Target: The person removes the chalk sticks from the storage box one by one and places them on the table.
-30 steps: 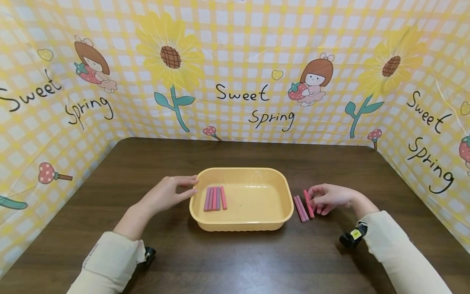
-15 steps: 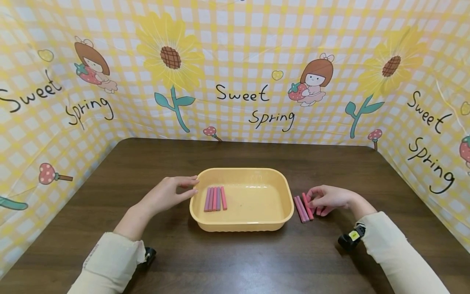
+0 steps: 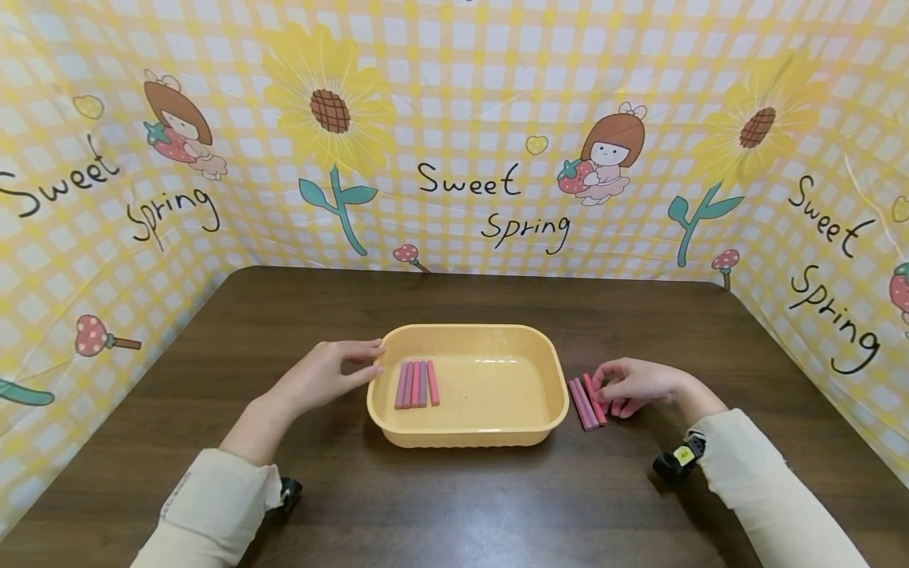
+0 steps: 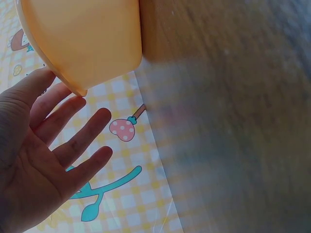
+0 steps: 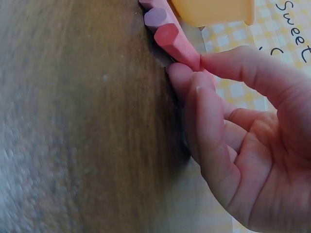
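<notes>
My right hand pinches a pinkish-red six-sided stick between thumb and fingertips. In the right wrist view, the flat end of this stick sits close beside a purple stick. Two mauve sticks lie side by side just left of it, on the table by the tub. At the left end of the yellow plastic tub, my left hand touches the rim with its fingertips. Its fingers look fairly straight and spread in the left wrist view.
Inside the tub, towards its left side, several pink and purple sticks lie in a row. Dark brown wooden table surrounds the tub. A yellow checked cloth with printed flowers stands behind and at both sides.
The pinkish-red stick has come down and left in my right hand, closer against the mauve sticks. My left hand and the tub have stayed put.
</notes>
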### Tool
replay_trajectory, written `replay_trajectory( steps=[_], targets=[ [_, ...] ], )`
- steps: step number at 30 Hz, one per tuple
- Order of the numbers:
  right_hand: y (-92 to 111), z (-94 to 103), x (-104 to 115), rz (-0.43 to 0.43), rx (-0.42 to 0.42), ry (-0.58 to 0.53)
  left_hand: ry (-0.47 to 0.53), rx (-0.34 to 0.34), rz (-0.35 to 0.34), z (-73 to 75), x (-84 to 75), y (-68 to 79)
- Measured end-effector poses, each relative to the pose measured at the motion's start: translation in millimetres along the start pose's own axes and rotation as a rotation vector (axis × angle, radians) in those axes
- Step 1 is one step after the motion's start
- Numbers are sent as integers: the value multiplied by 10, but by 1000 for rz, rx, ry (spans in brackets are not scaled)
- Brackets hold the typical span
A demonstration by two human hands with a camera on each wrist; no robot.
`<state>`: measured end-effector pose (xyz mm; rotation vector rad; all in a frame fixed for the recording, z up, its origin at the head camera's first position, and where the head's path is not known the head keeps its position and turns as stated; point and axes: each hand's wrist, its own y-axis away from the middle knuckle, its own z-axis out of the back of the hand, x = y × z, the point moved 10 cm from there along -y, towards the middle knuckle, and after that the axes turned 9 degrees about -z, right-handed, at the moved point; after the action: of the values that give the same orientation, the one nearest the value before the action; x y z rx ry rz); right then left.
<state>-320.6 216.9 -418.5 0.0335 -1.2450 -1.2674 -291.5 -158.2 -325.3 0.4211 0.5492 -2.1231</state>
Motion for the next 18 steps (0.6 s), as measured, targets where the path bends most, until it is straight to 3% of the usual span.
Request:
replay_trajectory(
  steps=[18],
  targets=[
    [111, 78, 154, 33, -19, 17, 6, 5, 9, -4, 9, 0]
  ],
)
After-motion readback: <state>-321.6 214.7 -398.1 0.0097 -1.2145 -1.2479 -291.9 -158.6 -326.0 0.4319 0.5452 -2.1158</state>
